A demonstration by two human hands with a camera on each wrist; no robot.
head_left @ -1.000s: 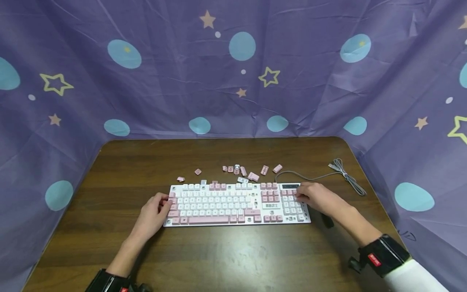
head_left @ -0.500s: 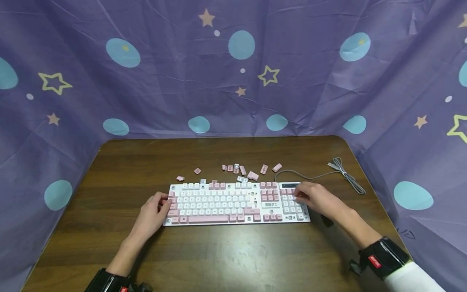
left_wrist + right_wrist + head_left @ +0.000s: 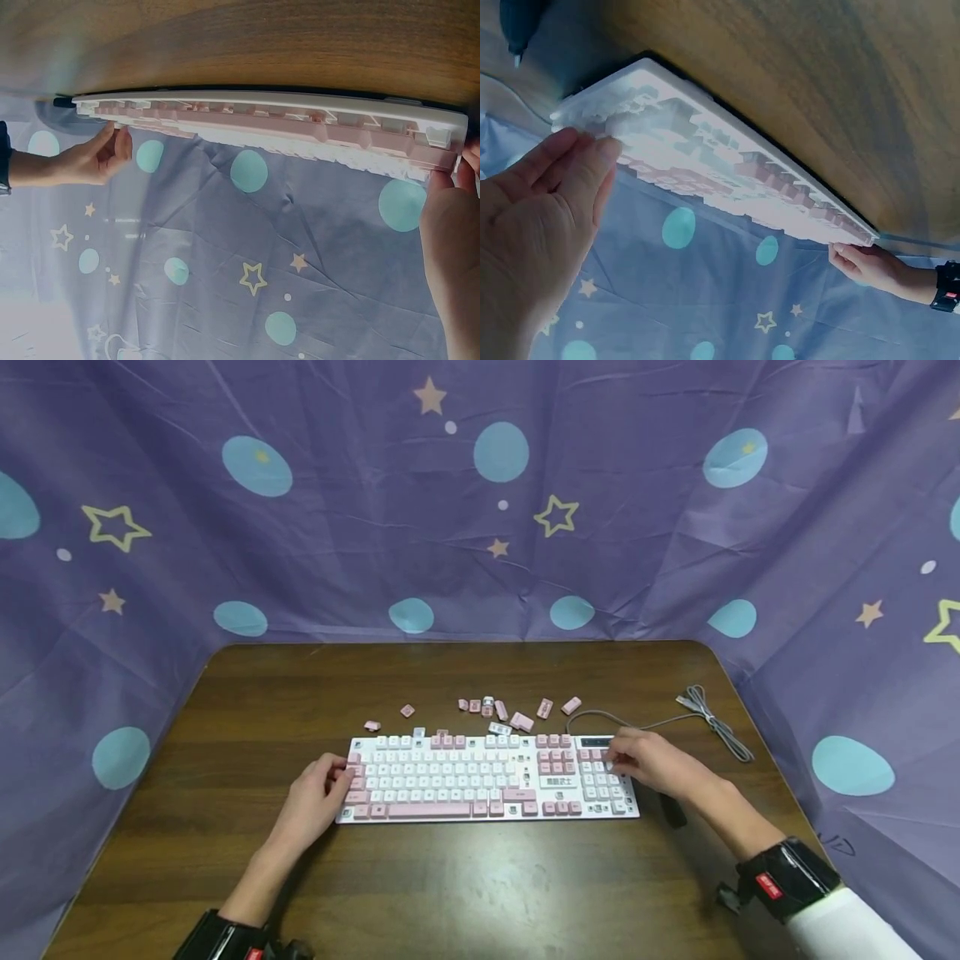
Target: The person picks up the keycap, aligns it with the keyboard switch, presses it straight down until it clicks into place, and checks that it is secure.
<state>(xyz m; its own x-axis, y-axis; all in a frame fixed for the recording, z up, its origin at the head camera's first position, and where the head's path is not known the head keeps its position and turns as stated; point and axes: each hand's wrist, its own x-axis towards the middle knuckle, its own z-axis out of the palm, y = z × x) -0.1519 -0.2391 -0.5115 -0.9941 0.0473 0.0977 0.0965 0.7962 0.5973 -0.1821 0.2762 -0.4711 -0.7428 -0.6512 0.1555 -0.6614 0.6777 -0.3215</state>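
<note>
A white-and-pink keyboard [image 3: 442, 785] lies flat on the wooden table, with several gaps among its keycaps. My left hand [image 3: 311, 797] holds its left end, the thumb on the edge keys and the fingers by the side, as the left wrist view also shows. Over the number pad at the right end, my right hand [image 3: 648, 762] has thumb and fingertips pinched together, right at the keys. A small pale piece, apparently a keycap [image 3: 594, 136], shows between those fingertips, mostly hidden by them.
Loose pink and white keycaps [image 3: 521, 722] are scattered behind the keyboard. A grey cable [image 3: 712, 727] lies bundled at the back right. Right of the keyboard is a black tool [image 3: 521, 19] with a thin metal tip. A patterned purple cloth [image 3: 337, 527] rises behind the table.
The head view shifts very slightly. Both hands keep their places at the keyboard's ends, and the loose keycaps lie as before.
</note>
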